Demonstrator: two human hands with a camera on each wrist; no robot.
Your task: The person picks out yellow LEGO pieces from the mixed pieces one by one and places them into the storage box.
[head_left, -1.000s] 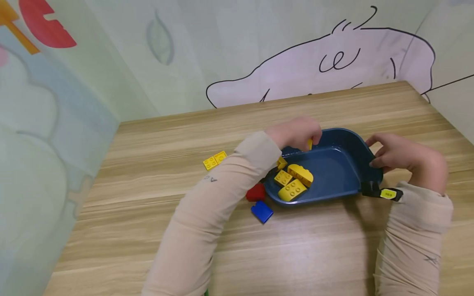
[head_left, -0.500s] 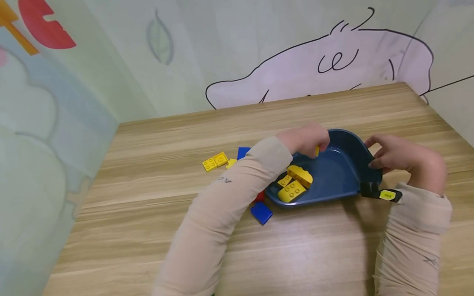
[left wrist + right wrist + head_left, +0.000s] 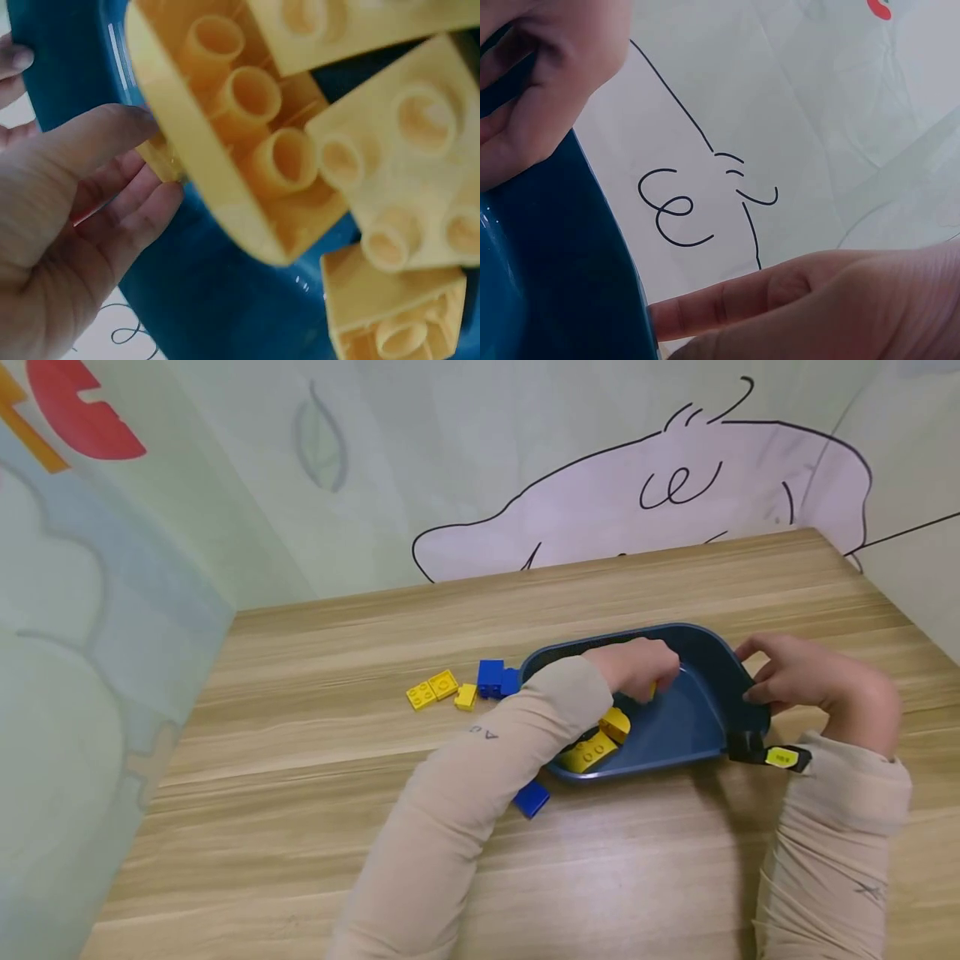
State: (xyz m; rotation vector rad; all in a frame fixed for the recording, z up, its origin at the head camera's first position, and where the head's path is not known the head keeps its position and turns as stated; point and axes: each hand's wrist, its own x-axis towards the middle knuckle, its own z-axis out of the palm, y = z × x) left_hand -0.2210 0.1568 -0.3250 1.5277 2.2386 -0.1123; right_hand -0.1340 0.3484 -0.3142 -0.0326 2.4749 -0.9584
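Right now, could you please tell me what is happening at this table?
A person's left hand pinches a small yellow block over a blue tray, and the right hand holds the tray's right side. Several other yellow blocks lie in the tray; yellow pieces and blue pieces lie on the table outside it.

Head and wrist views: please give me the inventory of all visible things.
Tray: one, dark blue, on the table.
Table: one, brown wood-grain, under the tray.
Walls: at least two, pale with drawings, behind and left.
Tray blocks: at least four, yellow, inside, left end.
Held block: one, yellow, in the left hand.
Table blocks: three, yellow, left of the tray.
Blue blocks: at least two, blue, by the tray's left end.
Wrist strap: one, black and yellow, right cuff.
Sleeves: two, beige, both arms.
Left hand: one, bare, over the tray.
Right hand: one, bare, at the tray's right end.
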